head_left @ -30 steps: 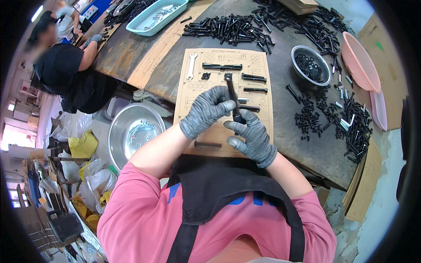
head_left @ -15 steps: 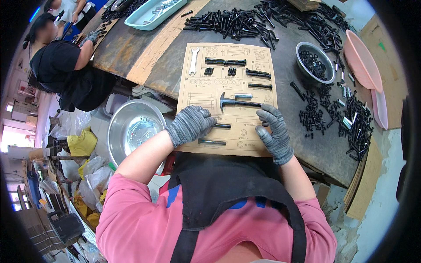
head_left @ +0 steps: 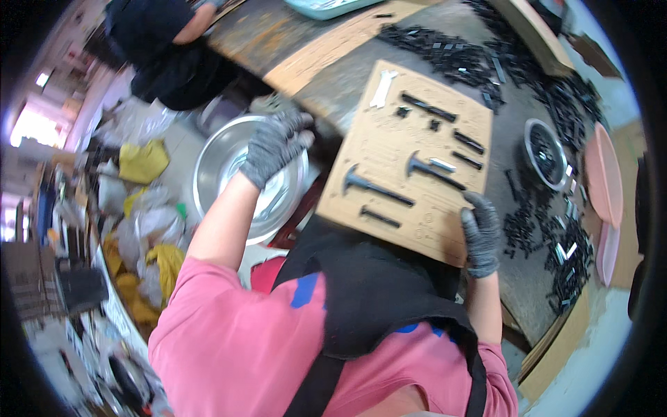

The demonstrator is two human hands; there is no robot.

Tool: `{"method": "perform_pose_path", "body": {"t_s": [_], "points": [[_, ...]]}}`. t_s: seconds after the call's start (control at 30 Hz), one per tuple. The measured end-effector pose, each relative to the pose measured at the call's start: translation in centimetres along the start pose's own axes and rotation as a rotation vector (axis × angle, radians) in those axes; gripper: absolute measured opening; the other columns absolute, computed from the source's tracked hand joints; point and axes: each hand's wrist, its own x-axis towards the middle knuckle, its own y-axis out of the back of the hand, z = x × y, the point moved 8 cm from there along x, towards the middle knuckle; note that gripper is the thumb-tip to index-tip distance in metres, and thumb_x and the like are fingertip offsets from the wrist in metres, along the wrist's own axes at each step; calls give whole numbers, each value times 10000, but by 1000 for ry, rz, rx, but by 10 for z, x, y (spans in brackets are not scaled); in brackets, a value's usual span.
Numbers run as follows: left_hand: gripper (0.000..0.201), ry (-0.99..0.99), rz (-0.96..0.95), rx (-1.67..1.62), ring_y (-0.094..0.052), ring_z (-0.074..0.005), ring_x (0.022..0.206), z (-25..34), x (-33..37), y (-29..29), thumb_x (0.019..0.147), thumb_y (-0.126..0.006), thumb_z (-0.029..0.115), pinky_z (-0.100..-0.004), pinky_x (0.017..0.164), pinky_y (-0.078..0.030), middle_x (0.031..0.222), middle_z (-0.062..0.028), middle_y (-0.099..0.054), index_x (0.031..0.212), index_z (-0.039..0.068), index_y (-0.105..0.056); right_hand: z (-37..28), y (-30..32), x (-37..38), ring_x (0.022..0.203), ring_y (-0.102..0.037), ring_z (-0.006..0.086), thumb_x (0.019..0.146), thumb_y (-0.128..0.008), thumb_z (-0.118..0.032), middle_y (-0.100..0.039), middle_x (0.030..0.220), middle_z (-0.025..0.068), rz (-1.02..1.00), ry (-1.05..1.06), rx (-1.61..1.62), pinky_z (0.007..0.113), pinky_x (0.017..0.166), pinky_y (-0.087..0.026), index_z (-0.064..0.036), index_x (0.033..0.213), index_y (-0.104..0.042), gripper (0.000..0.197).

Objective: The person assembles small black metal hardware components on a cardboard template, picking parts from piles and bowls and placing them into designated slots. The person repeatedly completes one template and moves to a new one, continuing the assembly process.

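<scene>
My left hand [head_left: 274,147], in a grey knit glove, hangs over the rim of a steel bowl [head_left: 203,182] on the left. Its fingers are loosely bent and apart, with nothing seen in them. My right hand [head_left: 481,236], gloved alike, is at the right edge of a brown printed cardboard sheet [head_left: 340,198], fingers apart; whether it touches the edge I cannot tell. On the sheet lie a wrench [head_left: 383,89], black bolts [head_left: 429,107], small black screws [head_left: 403,111], a silver tube [head_left: 442,165], two hammer-shaped black pieces [head_left: 379,186] and a shorter black rod [head_left: 380,217].
Heaps of black bolts [head_left: 445,52] cover the back of the table [head_left: 333,90]. Right of the sheet stand a steel bowl of black nuts [head_left: 531,160], loose screws [head_left: 524,229] and a pink basin [head_left: 602,174]. A co-worker [head_left: 149,31] is at the far left.
My left hand has left the sheet and swung left over the steel bowl. A second hammer-shaped piece shows where it was. The view has turned, so the sheet appears slanted.
</scene>
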Motion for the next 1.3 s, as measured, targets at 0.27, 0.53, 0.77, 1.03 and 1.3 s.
{"method": "perform_pose_path", "body": {"t_s": [0.27,0.53,0.77,1.03,1.3], "points": [[497,816,-130,177,-601,-268,861,-194,-156,-5,715,-680,251,-341,778,-465,963,-164,-610,1142,43,-533,-20,-34,5,963,-540,175,834,-553,-89,-607,995,68,-167,200,24,292,868,-402,-28,1008,-595,190],[552,955,-632,230,-578,-319,957,-212,-212,-95,643,-666,383,-395,845,-445,1044,-206,-586,1059,30,-584,-15,-25,17,934,-552,188,818,-579,-77,-602,975,71,-134,129,-4,293,835,-426,-37,999,-600,187],[316,1058,-501,173,-606,-320,847,-222,-210,-110,695,-622,275,-391,777,-455,879,-182,-630,942,79,-637,39,85,70,962,-538,174,853,-562,-194,-588,1066,88,113,46,-216,290,858,-411,-33,1123,-552,315],[447,860,-460,273,-558,-334,984,-211,-172,-117,740,-537,100,-417,845,-442,1097,-187,-535,1181,155,-497,212,264,193,913,-572,250,840,-550,-162,-611,1004,136,170,-127,-909,348,815,-427,-71,1189,-502,364],[273,871,-452,397,-579,-337,882,-229,-161,-132,758,-548,205,-417,781,-458,983,-175,-576,1010,110,-594,323,251,201,815,-582,241,822,-550,-152,-633,969,100,-222,-323,-827,344,765,-464,-69,1133,-538,322]]}}
